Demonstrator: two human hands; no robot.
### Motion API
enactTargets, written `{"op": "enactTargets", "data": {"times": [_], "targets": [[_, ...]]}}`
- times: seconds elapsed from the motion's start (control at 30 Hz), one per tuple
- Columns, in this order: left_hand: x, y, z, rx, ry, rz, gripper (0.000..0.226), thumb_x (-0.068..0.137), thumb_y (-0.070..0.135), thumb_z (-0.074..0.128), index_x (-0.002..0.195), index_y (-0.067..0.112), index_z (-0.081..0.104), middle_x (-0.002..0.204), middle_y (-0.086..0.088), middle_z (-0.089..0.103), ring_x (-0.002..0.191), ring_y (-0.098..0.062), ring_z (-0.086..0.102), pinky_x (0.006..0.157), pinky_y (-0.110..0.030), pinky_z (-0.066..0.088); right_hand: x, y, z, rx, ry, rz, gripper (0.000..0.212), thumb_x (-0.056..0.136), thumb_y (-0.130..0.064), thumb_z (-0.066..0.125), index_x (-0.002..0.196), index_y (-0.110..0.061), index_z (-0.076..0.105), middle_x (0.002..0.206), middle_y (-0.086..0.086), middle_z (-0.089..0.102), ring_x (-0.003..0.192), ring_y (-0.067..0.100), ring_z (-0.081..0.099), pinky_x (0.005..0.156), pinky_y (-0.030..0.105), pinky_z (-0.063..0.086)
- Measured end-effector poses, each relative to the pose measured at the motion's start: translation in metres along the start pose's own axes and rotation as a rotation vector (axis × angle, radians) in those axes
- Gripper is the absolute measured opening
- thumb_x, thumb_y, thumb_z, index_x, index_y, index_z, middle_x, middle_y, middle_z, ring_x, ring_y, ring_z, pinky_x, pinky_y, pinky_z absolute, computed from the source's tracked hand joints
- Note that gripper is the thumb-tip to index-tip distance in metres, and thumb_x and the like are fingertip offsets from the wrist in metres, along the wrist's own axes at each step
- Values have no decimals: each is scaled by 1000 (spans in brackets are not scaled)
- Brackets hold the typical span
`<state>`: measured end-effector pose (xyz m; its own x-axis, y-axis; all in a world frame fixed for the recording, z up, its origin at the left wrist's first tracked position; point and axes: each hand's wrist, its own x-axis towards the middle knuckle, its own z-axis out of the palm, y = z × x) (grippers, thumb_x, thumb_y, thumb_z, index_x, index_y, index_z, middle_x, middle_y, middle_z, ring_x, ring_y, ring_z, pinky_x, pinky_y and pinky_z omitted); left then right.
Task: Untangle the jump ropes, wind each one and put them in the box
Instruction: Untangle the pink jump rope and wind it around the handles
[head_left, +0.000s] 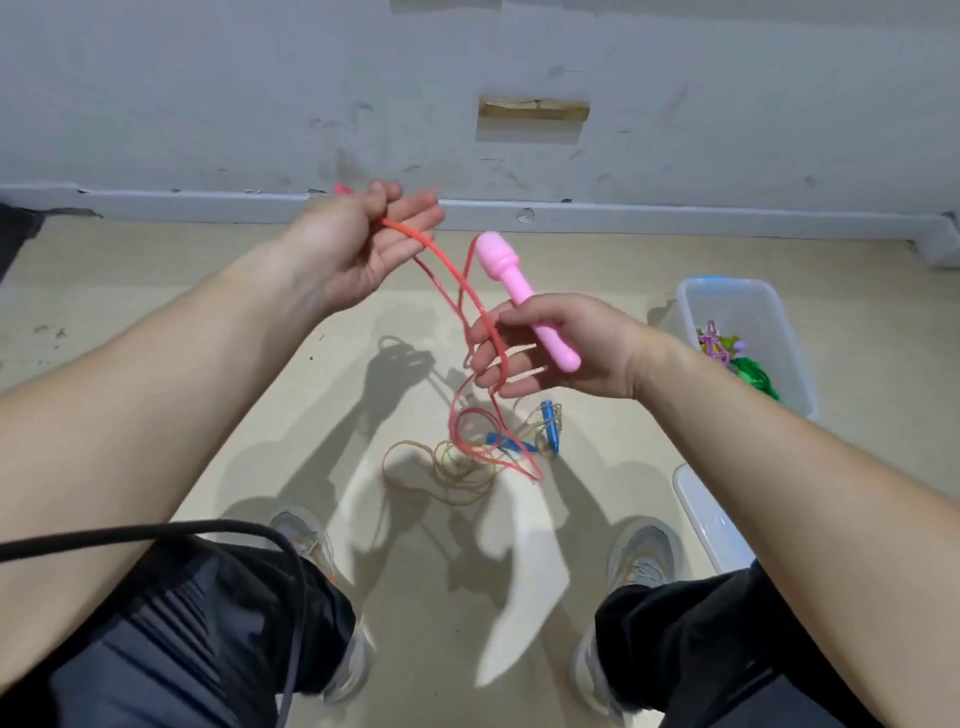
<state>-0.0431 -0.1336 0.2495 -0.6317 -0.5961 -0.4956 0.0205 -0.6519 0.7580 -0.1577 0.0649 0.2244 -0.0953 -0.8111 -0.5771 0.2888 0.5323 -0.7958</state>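
Observation:
My right hand grips a pink jump-rope handle, which points up and to the left, and a strand of the pink rope runs over its fingers. My left hand is raised at the upper left and pinches the same pink rope between thumb and fingers. Loops of this rope hang down to the floor. There they lie over a second, pale rope with blue handles. The clear plastic box stands at the right, apart from both hands.
Inside the box lie wound ropes, purple and green. A clear lid lies on the floor at the lower right. My two shoes flank the rope pile. A black cable crosses my left leg. The grey wall's skirting runs behind.

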Motion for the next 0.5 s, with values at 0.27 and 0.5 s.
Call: {"op": "enactTargets", "data": {"times": [0.27, 0.5], "targets": [[-19, -39, 9, 561, -198, -245, 104, 75, 93, 28, 131, 9, 54, 113, -2, 71, 110, -18, 69, 100, -42, 48, 3, -26, 2, 331, 228, -231, 15, 102, -17, 50, 96, -12, 62, 76, 1, 66, 66, 17, 71, 63, 35, 62], [-28, -58, 12, 506, -170, -110, 57, 83, 79, 45, 118, 36, 56, 117, -1, 67, 103, -15, 72, 105, -45, 48, 5, -35, 6, 498, 228, -235, 17, 104, -23, 50, 99, -13, 64, 76, -2, 69, 64, 9, 71, 55, 31, 60]]}}
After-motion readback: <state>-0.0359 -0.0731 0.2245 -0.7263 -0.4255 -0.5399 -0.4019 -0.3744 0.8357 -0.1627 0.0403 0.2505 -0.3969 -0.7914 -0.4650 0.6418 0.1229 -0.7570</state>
